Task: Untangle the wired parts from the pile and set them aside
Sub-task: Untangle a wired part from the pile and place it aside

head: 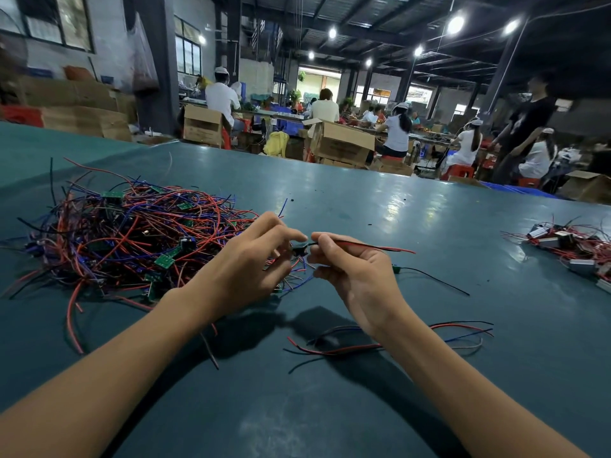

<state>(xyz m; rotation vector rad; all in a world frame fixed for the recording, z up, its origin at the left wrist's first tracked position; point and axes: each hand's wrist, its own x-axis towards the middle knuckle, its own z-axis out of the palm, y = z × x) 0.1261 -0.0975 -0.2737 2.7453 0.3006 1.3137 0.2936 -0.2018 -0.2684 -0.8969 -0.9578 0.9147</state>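
Wired part [298, 251], small & dark, sits between the two hands just right of the pile [132, 233], above the green table [363, 200]. L hand [251, 262] has its fingers curled, w/ thumb and forefinger closing on the part from the left. It's prob. a pinch, but the piece is tiny and half hidden, so contact is hard to confirm. R hand [353, 272] pinches the part's red-black lead [380, 247] between thumb and forefinger close to the part, other fingers curled in below. The lead runs out straight to the right past the R hand. A few thin strands trail from under the part toward the pile's near edge.

The pile is a tangle of red, blue & black wires w/ small green boards [164, 261], on the table's left side, partly behind the L hand. Loose wires [330, 349] (red, black, blue) lie flat on the table around the R forearm. One long black wire [429, 276] w/ a green bit at its end lies just right of the R hand. At the far right edge is a second heap [575, 249] of silver-cased parts w/ red wires, well apart from the pile.
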